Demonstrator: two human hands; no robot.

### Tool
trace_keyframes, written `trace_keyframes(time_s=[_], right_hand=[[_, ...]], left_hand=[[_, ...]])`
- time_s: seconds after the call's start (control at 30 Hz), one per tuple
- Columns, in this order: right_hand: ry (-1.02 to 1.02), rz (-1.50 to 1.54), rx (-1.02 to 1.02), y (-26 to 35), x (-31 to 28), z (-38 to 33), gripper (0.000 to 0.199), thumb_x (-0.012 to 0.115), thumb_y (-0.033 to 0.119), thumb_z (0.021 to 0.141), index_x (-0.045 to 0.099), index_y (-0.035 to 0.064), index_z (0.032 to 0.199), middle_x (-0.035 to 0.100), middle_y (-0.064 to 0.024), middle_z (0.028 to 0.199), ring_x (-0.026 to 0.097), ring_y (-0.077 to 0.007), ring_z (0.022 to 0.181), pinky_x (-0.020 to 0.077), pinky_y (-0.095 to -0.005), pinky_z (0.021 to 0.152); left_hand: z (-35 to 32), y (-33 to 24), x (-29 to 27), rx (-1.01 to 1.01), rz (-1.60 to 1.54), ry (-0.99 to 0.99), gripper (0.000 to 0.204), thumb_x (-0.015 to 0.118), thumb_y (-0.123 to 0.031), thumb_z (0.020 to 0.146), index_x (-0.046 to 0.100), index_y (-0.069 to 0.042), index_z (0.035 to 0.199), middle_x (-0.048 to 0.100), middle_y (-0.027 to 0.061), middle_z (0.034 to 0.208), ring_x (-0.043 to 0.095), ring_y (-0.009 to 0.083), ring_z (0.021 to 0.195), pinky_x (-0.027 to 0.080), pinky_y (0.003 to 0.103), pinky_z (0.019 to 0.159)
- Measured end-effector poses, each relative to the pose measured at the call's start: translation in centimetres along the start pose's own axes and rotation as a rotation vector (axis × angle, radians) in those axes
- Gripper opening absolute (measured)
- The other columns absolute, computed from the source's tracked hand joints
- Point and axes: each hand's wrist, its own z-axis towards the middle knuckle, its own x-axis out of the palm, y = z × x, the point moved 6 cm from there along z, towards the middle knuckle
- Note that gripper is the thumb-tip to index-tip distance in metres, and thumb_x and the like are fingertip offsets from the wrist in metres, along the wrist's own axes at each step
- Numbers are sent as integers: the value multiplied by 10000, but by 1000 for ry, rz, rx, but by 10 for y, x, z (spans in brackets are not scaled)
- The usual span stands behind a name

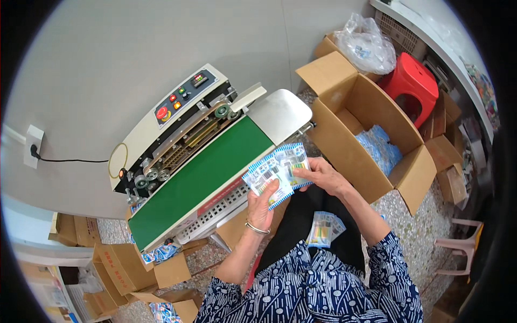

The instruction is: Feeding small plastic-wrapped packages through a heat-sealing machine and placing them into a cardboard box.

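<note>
My left hand [262,207] grips a fanned stack of small blue-and-white printed packets [272,171] from below. My right hand [325,176] pinches the right side of the same stack, on the packet nearest it [293,161]. The stack is held over my lap, just beside the right end of a sealing machine's green conveyor belt [199,180]. More of the same packets [323,228] lie on my black lap. A metal bangle circles my left wrist.
The sealing machine [177,116] has a control panel with a red button and a steel outfeed plate [280,113]. An open cardboard box [414,177] with blue packets stands at right, a red stool [412,86] behind it. More boxes [124,266] sit lower left.
</note>
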Motion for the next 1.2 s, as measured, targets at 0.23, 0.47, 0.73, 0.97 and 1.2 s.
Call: trace_keyframes(time_s=[0.23, 0.47, 0.73, 0.97, 1.2], right_hand=[[-97, -59, -52, 34, 2, 63, 247, 640, 193, 827, 634, -8, 971, 656, -35, 829, 592, -82, 681, 468, -218, 547], [-133, -62, 144, 41, 7, 171, 230, 667, 210, 806, 644, 37, 955, 660, -24, 793, 594, -83, 647, 455, -212, 495], [-111, -69, 178, 22, 18, 252, 226, 734, 140, 734, 655, 30, 915, 671, -77, 798, 632, -130, 624, 505, -238, 441], [-42, -167, 208, 14, 36, 274, 274, 757, 201, 711, 651, 30, 897, 665, -65, 772, 606, -119, 596, 469, -225, 447], [9, -249, 159, -1, 84, 272, 335, 750, 245, 723, 623, -31, 866, 646, -91, 727, 626, -152, 592, 499, -236, 426]], left_hand=[[16, -31, -46, 131, -46, -166, 363, 647, -35, 802, 536, -6, 1147, 593, 70, 1110, 578, 150, 985, 461, 275, 862], [14, -55, -82, 192, -97, -267, 336, 608, -1, 822, 537, -11, 1151, 594, 69, 1110, 580, 160, 990, 464, 284, 865], [8, -50, -113, 108, -101, -304, 327, 622, -7, 811, 547, -16, 1129, 606, 74, 1087, 594, 165, 972, 487, 293, 850], [11, -52, -115, 72, -91, -302, 295, 635, -15, 804, 571, -27, 1093, 617, 66, 1062, 597, 156, 958, 487, 292, 846], [23, -35, -101, 49, -117, -274, 311, 624, -5, 807, 560, -39, 1109, 612, 58, 1064, 591, 151, 964, 479, 290, 856]])
